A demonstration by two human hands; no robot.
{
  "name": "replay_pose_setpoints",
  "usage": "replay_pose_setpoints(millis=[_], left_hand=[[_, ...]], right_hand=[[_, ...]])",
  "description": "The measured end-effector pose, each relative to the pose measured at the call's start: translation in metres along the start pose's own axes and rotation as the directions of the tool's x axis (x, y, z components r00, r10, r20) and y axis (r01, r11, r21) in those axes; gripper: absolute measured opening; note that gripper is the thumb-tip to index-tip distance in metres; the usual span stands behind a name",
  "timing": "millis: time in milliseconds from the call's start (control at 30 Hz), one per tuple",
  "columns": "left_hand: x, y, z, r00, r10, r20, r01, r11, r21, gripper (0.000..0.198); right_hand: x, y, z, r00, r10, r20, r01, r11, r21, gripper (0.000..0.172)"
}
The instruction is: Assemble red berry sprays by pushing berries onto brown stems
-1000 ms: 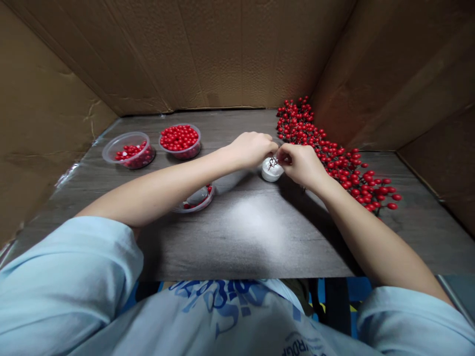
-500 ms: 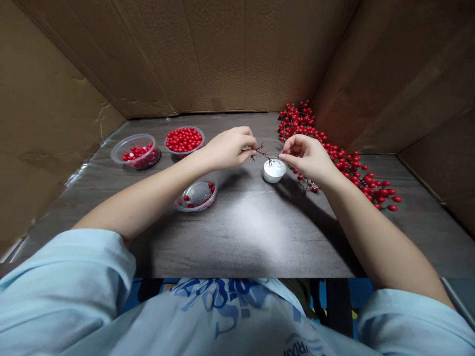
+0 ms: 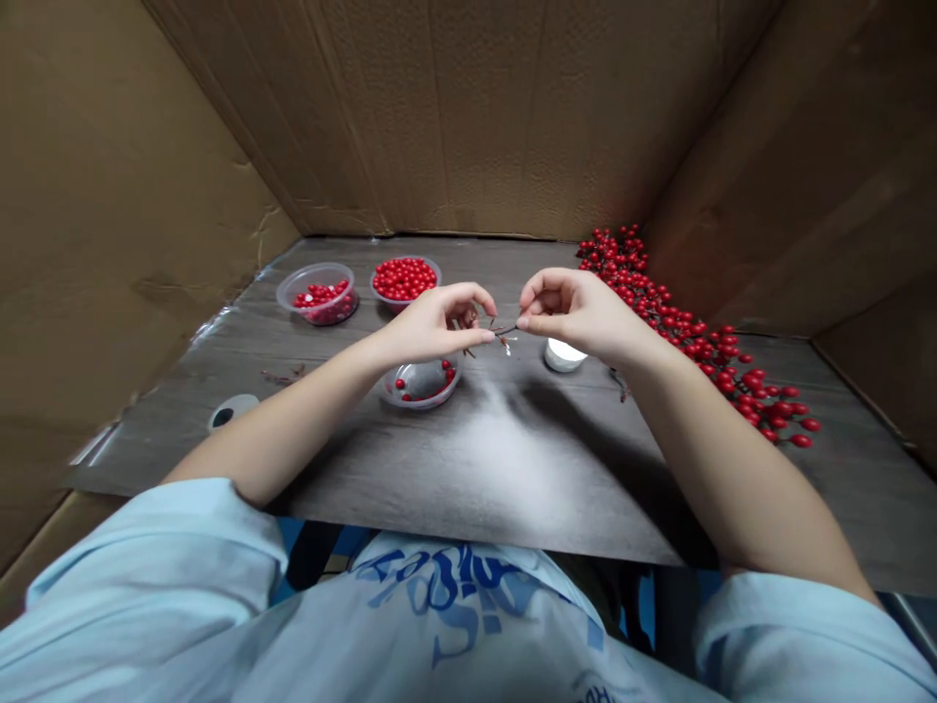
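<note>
Between my hands is a thin brown twig [image 3: 505, 333] with short side stems; white paste shows on a tip or two. My left hand [image 3: 444, 324] pinches its left part between thumb and fingers. The twig's right end is in the fingertips of my right hand [image 3: 575, 310]. Just below and behind the right hand stands a small white cup [image 3: 564, 356], partly hidden by it. A shallow clear dish [image 3: 423, 383] with a few red berries lies under my left hand.
Two clear tubs, one part-filled [image 3: 317, 294] and one full of red berries [image 3: 405, 279], stand back left. A pile of red-berry branches [image 3: 680, 332] runs along the right. Bare twigs [image 3: 284, 375] and a whitish roll [image 3: 232, 412] lie left. Cardboard walls [image 3: 468, 127] enclose the table.
Both hands have drawn the twig away from above the white cup, towards the left and nearer to me. White paste now shows on the twig. The view has turned slightly left.
</note>
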State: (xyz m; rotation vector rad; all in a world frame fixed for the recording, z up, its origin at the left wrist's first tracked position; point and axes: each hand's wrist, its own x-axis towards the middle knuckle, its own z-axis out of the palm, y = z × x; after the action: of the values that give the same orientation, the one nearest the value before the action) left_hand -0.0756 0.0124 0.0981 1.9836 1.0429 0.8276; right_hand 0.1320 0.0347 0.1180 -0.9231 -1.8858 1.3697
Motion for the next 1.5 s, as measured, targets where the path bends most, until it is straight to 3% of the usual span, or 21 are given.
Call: replay_pose_setpoints(millis=[100, 233, 433, 633, 767, 867, 933, 1000, 1067, 1167, 1300, 1500], left_hand=[[-0.014, 0.002, -0.005, 0.997, 0.043, 0.057, -0.046, 0.998, 0.046, 0.03], [-0.028, 0.002, -0.009, 1.0, 0.012, 0.007, -0.012, 0.999, 0.044, 0.027], [-0.041, -0.001, -0.011, 0.993, -0.07, -0.098, 0.055, 0.987, -0.153, 0.021], [-0.052, -0.012, -0.013, 0.972, -0.136, -0.192, 0.07, 0.947, -0.314, 0.024], [-0.059, -0.028, -0.02, 0.938, -0.191, -0.288, 0.03, 0.876, -0.481, 0.036], [-0.064, -0.034, -0.025, 0.894, -0.219, -0.391, -0.05, 0.818, -0.573, 0.042], [-0.065, -0.035, -0.028, 0.864, -0.251, -0.437, -0.076, 0.791, -0.606, 0.045], [-0.066, -0.035, -0.029, 0.839, -0.29, -0.46, -0.081, 0.77, -0.633, 0.048], [-0.065, -0.036, -0.028, 0.819, -0.327, -0.471, -0.076, 0.753, -0.654, 0.05], [-0.064, -0.038, -0.026, 0.802, -0.364, -0.474, -0.058, 0.742, -0.668, 0.052], [-0.062, -0.04, -0.022, 0.805, -0.38, -0.455, -0.042, 0.728, -0.684, 0.052], [-0.062, -0.036, -0.019, 0.804, -0.388, -0.451, -0.05, 0.711, -0.702, 0.05]], right_hand=[[0.009, -0.006, 0.008, 0.999, -0.003, 0.043, 0.003, 1.0, -0.01, 0.023], [0.022, -0.016, 0.021, 0.993, -0.023, 0.113, 0.026, 0.999, -0.027, 0.021], [0.039, -0.028, 0.039, 0.981, -0.043, 0.19, 0.051, 0.998, -0.037, 0.022], [0.049, -0.034, 0.049, 0.961, 0.008, 0.278, -0.015, 1.0, 0.025, 0.027], [0.061, -0.023, 0.052, 0.989, -0.025, 0.145, 0.013, 0.996, 0.087, 0.027], [0.069, -0.009, 0.063, 0.998, -0.06, -0.012, 0.06, 0.997, -0.038, 0.02], [0.071, -0.001, 0.078, 0.985, -0.167, -0.04, 0.15, 0.951, -0.272, 0.013], [0.07, 0.006, 0.097, 0.956, -0.256, 0.14, 0.292, 0.822, -0.489, 0.008], [0.069, 0.012, 0.117, 0.903, -0.167, 0.396, 0.399, 0.669, -0.627, 0.01], [0.07, 0.021, 0.138, 0.875, -0.035, 0.483, 0.437, 0.489, -0.755, 0.015], [0.074, 0.032, 0.147, 0.872, -0.014, 0.489, 0.441, 0.457, -0.773, 0.021], [0.073, 0.037, 0.149, 0.862, -0.003, 0.507, 0.441, 0.495, -0.748, 0.02]])
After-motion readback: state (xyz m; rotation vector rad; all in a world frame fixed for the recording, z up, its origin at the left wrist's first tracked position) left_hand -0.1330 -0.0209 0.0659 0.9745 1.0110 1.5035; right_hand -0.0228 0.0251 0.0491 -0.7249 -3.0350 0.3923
